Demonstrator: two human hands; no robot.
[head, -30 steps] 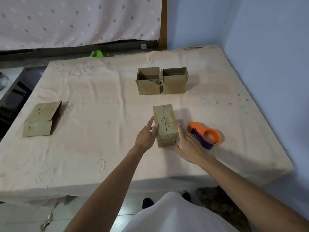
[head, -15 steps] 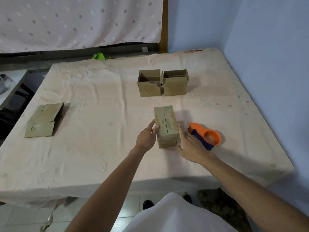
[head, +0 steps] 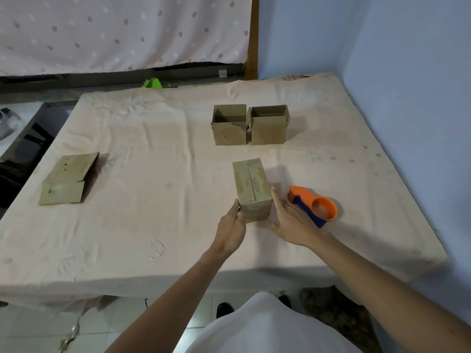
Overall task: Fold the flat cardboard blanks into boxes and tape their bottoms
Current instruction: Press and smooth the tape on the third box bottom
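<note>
A small cardboard box (head: pixel 251 187) stands bottom up in the middle of the table, its two flaps meeting in a lengthwise seam. My left hand (head: pixel 230 229) rests against the box's near left corner, fingers relaxed. On the cloth just right of the box lies my right hand (head: pixel 290 219), fingers straight, its index finger along the box's right side. An orange and blue tape dispenser (head: pixel 316 206) sits right behind that hand. Two folded boxes (head: pixel 230 128) (head: pixel 269 128) stand open-topped side by side farther back. A flat cardboard blank (head: pixel 67 178) lies at the far left.
The table wears a pale peach cloth (head: pixel 153 212) with a crumpled scrap of clear tape (head: pixel 156 247) near the front. A blue wall closes the right side and a dotted curtain (head: pixel 114 34) hangs behind. Tiled floor shows below the front edge.
My left hand has slid along the box's left side toward its near corner. The right hand and the box have hardly moved.
</note>
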